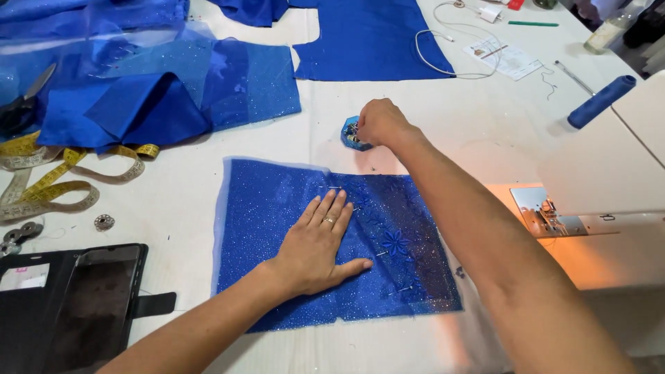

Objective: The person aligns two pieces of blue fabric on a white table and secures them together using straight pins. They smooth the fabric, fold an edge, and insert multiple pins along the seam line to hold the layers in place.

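A glittery blue fabric piece point(270, 228) with embroidered flowers lies flat on the white table point(187, 187). My left hand point(315, 244) rests flat on it, fingers spread slightly, a ring on one finger. Pins stick through the fabric beside the flower stitching point(396, 242). My right hand point(381, 125) reaches out past the fabric's far edge, fingers pinched into a small blue pin holder point(350, 134) full of pins. Whether a pin is between the fingers is hidden.
More blue fabric point(152, 97) is piled at far left, with scissors point(21, 104) and a yellow tape measure point(48, 183). A phone in a black case point(83, 305) lies near left. A sewing machine point(596, 201), blue thread spool point(601, 101) and white cable point(443, 48) are on the right.
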